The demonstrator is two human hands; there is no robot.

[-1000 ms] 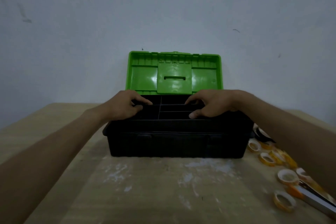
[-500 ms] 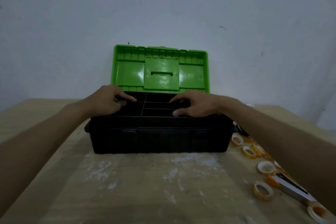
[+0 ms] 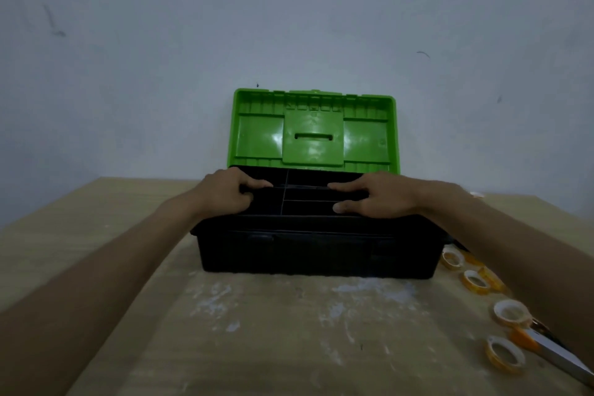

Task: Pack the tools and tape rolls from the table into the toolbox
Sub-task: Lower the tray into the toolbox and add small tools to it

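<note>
A black toolbox (image 3: 316, 251) stands in the middle of the table with its green lid (image 3: 313, 132) raised upright at the back. Inside sits a black divided tray (image 3: 302, 199). My left hand (image 3: 229, 193) grips the tray's left end, fingers curled over a divider. My right hand (image 3: 376, 196) grips its right end the same way. To the right of the box lie several yellow tape rolls (image 3: 474, 281), partly hidden by my right forearm, and a tool with an orange and silver body (image 3: 546, 347).
The wooden table (image 3: 96, 251) has white paint smears in front of the box. A pale wall stands right behind the lid. A small white object (image 3: 476, 194) lies at the table's far right edge.
Both hands keep their hold on the tray ends. The view has shifted, so the box sits a little more to the right and higher in frame than half a second ago.
</note>
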